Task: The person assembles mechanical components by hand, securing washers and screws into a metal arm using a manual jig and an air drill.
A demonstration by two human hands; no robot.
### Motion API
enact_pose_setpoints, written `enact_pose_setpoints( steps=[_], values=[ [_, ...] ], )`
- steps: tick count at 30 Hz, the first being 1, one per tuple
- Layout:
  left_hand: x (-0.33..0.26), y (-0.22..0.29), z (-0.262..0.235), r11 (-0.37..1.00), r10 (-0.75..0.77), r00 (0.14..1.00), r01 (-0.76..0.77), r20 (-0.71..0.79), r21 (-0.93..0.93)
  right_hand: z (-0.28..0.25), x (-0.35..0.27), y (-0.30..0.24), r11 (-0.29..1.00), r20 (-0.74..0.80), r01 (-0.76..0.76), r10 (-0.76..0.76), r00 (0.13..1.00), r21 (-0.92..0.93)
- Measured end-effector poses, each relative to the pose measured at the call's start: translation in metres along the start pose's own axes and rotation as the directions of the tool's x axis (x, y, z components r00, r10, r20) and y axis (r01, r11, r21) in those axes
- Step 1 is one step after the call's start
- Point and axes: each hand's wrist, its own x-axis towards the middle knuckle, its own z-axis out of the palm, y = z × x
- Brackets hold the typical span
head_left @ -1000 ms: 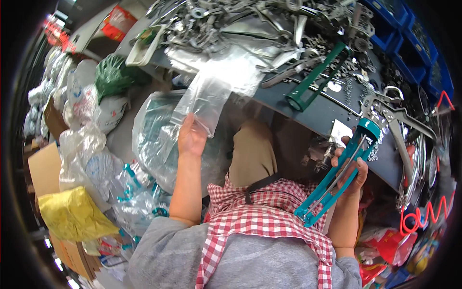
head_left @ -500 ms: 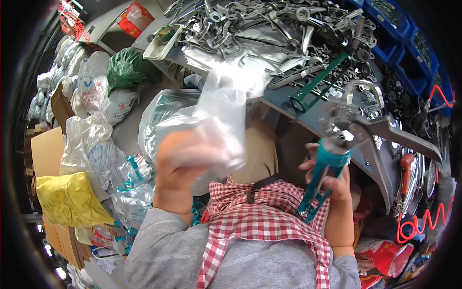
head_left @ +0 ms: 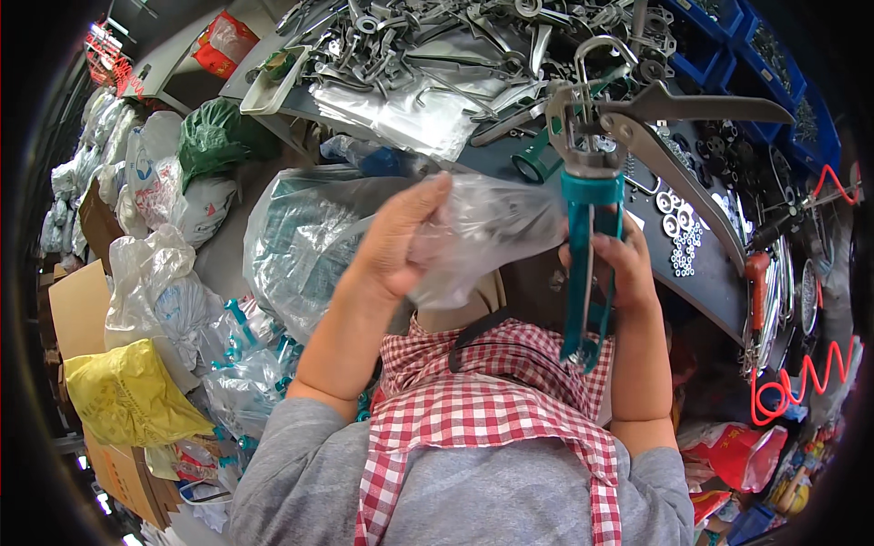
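A clear plastic bag is gripped at one end by my left hand. Its other end reaches across to the teal frame of a caulking gun. That gun stands upright in my right hand, fingers wrapped round the frame, with its grey metal handle and trigger sticking out to the right and a hooked rod on top. Whether the bag's mouth touches the frame I cannot tell. Behind my left hand sits a large clear bag of green items.
A stack of flat clear bags lies on the table before a heap of metal parts. Washers and a green frame lie nearby. Blue bins line the far right. A red coiled hose hangs at right; a yellow bag is left.
My left hand has brought the bag off the stack and rightward to the caulking gun. My right hand has raised the gun and turned it more upright.
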Motion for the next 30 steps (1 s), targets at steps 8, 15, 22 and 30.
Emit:
enact_pose_setpoints(
  steps=[8, 15, 22, 30],
  values=[
    [0.0, 0.037, 0.012, 0.803, 0.18, 0.978, -0.208, 0.106, 0.559, 0.018, -0.031, 0.045, 0.904, 0.306, -0.19, 0.319, 0.897, -0.383],
    [-0.002, -0.005, -0.007, 0.992, 0.116, 0.987, -0.12, 0.112, 0.032, 0.035, -0.006, 0.032, 0.976, 0.32, -0.216, 0.207, 0.925, -0.007],
    [-0.005, 0.054, 0.03, 0.762, 0.345, 0.936, -0.322, 0.069, 0.562, 0.021, -0.019, 0.045, 0.899, 0.397, 0.13, 0.053, 0.916, -0.419],
    [-0.006, 0.064, 0.049, -0.005, 0.602, 0.724, -0.42, 0.338, 0.908, 0.036, -0.007, 0.065, 0.698, 0.16, -0.084, 0.277, 0.947, -0.711]
  ],
)
